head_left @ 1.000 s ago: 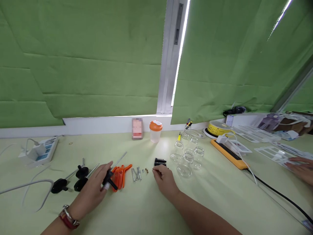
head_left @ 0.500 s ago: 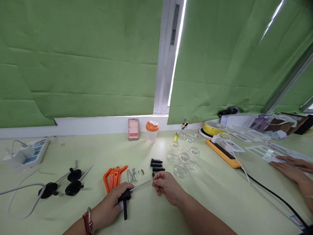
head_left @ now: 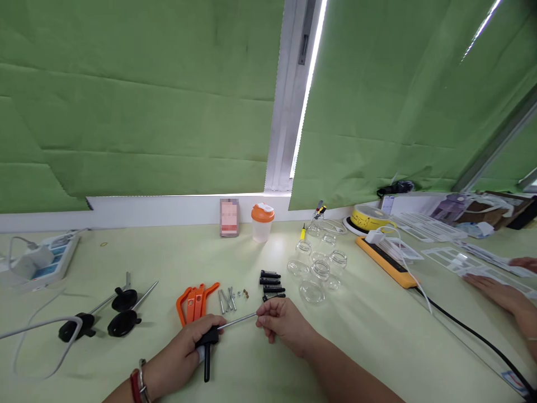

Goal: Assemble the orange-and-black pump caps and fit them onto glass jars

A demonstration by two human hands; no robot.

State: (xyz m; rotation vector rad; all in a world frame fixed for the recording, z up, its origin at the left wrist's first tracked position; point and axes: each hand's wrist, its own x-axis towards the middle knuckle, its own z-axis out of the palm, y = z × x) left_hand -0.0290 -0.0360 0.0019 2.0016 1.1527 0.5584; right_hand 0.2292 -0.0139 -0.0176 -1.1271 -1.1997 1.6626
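My left hand (head_left: 184,348) is wrapped round a black plastic lid-like part (head_left: 207,339) with a thin metal rod and a stubby black spout. The rod (head_left: 238,320) points right, and at its tip the fingers of my right hand (head_left: 285,324) are pinched together; whatever sits between them is too small to make out. Just beyond the right hand lie several black cylinders with springs (head_left: 272,281). Orange lever handles (head_left: 196,304) rest behind the left hand, beside metal pins (head_left: 227,300) and tiny brown and clear bits (head_left: 243,293).
Similar black parts with rods (head_left: 124,322) lie at left near a white cable (head_left: 50,320). Several glass jars (head_left: 321,271), an orange-lidded cup (head_left: 262,224) and an orange power strip (head_left: 386,263) stand farther back. Another person's hand (head_left: 493,288) is at far right.
Both hands, with the rodded part, have shifted slightly left and my right fingers stay at the rod tip. At far right, the other person's hands have moved apart.
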